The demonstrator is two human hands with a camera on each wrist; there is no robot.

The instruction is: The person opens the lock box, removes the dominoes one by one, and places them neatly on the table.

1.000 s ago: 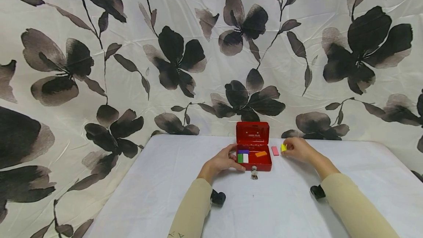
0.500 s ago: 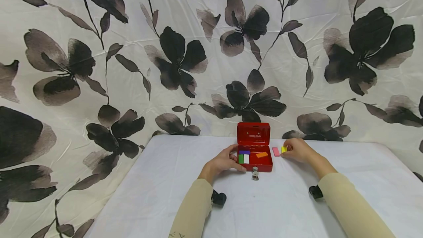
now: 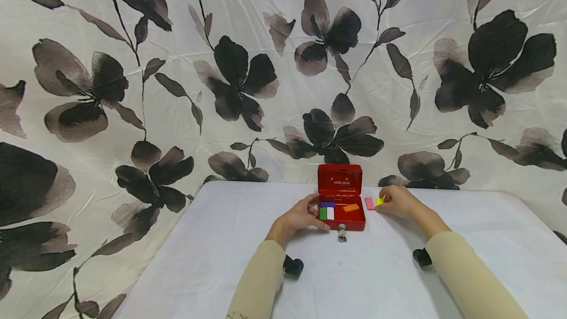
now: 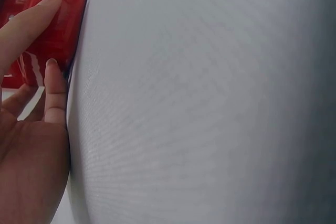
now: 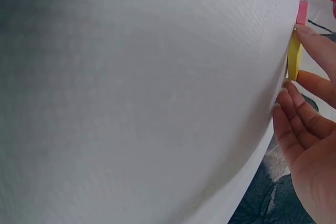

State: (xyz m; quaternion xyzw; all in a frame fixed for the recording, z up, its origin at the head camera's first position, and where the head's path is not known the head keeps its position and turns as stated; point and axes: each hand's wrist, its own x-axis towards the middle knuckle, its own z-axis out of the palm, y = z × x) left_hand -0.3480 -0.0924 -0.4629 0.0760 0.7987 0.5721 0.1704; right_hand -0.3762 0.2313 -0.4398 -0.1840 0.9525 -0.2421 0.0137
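Pinching the yellow block (image 3: 379,201) with the right hand (image 3: 400,201), just right of the pink block (image 3: 369,204), and gripping the red box (image 3: 354,226) at left with the left hand (image 3: 298,217), while perhaps risking a nudged pink block through a leftward finger slip.

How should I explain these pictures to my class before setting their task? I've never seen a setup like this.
There is no machine: a person works with two bare hands. The wide picture looks forward and down from the person's head; the two close ones are taken from the left and right wrists. On the white-covered table, the left hand holds an open red box around its left side. Inside lie a purple block, green block, white block and orange block. The right hand pinches a yellow block; between that and the box lies a pink block.
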